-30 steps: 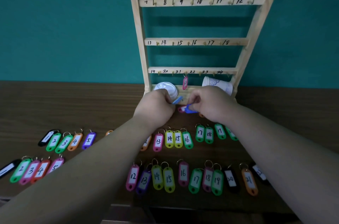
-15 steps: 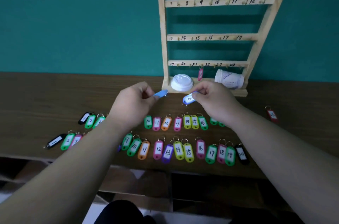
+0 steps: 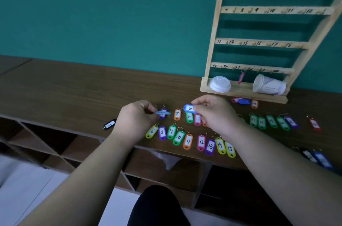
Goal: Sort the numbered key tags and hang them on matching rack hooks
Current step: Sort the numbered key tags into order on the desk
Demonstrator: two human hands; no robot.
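Tags [image 3: 188, 141] all over the worktop [image 3: 74, 87], and two of them are up in the air! The left hand [image 3: 137, 120] pinches a pale blue tag [image 3: 163, 113] between thumb and fingertips, edge-on to us, number hidden. The right hand [image 3: 214, 113] pinches a darker blue tag [image 3: 189, 108] by one end, white label up, number too blurred to call, other fingers curled. Both hands hover near the middle of the worktop, a little apart, over the back row [image 3: 177, 114].

That back row shows a purple tag, then 8, 10 and 11, then slips behind the right hand and carries on with green ones [image 3: 261, 122] toward the right edge, where a red tag [image 3: 314, 124] lies apart. The front row [image 3: 201, 142] runs along the front edge: 6, 8, 9, 10, 11, 12, 13, 14, 15, side by side. A black tag [image 3: 109, 124] marked 1 lies alone to the left, near the front edge.

At the back edge the rack [image 3: 212, 40] stands against the wall [image 3: 111, 13], rungs numbered. One pink tag [image 3: 241, 77] hangs from the bottom rung, around 21 and 22. On the rack's base sit a lid [image 3: 220, 84] at the left and a cup [image 3: 268, 85] on its side at the right.
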